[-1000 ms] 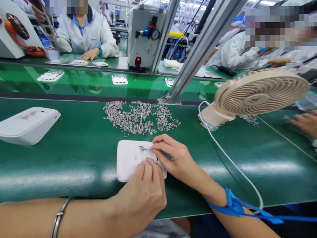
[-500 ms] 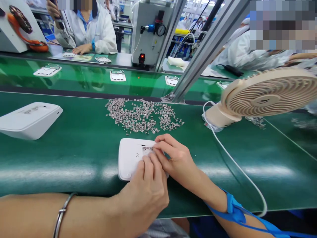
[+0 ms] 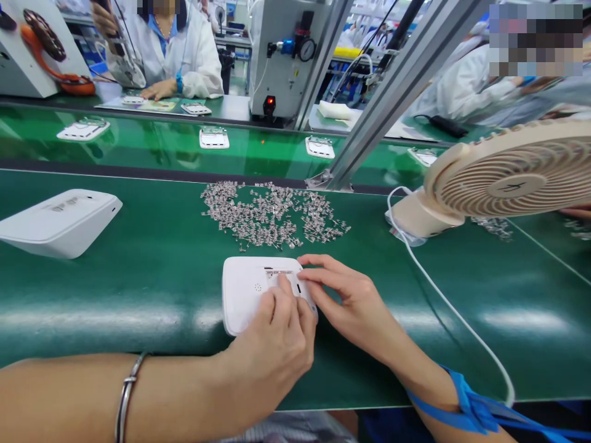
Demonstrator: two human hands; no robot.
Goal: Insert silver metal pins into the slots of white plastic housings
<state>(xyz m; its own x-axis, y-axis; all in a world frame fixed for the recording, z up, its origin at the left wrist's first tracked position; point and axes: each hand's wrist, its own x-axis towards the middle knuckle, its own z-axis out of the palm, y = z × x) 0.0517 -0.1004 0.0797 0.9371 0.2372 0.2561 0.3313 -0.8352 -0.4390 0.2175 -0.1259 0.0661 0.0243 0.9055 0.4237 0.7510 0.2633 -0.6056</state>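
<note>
White rounded-rectangle plastic device (image 3: 242, 298) lies flat at lower centre of frame on a glossy green work surface (image 3: 138, 289). Its lower right part is hidden under the left hand (image 3: 281, 338); its upper right edge is partly behind the right hand (image 3: 348, 292). Recess near its upper right is partly covered by fingers; small metal parts along the recess top, too small to make out.

Left hand: fingers bunched and bent, one reaching into the recess, the others resting on the device's face. Thumb mostly hidden; cannot tell if anything is pinched. Right hand: fingers slightly apart, tips together at the device's upper right edge, beside the recess. Cannot tell if a small part sits between them.

Loose heap of small silvery metal clips (image 3: 258, 215), just above the device, mid-frame; single pieces hard to separate. White wedge-shaped plastic housing (image 3: 69, 224) at left, cut off by the frame edge. Beige round desk fan (image 3: 512, 178) at right, also cut off. Upper left: co-worker in white coat (image 3: 198, 61), top cut by the frame. Far-right co-worker's hand (image 3: 577, 212) barely in frame.
</note>
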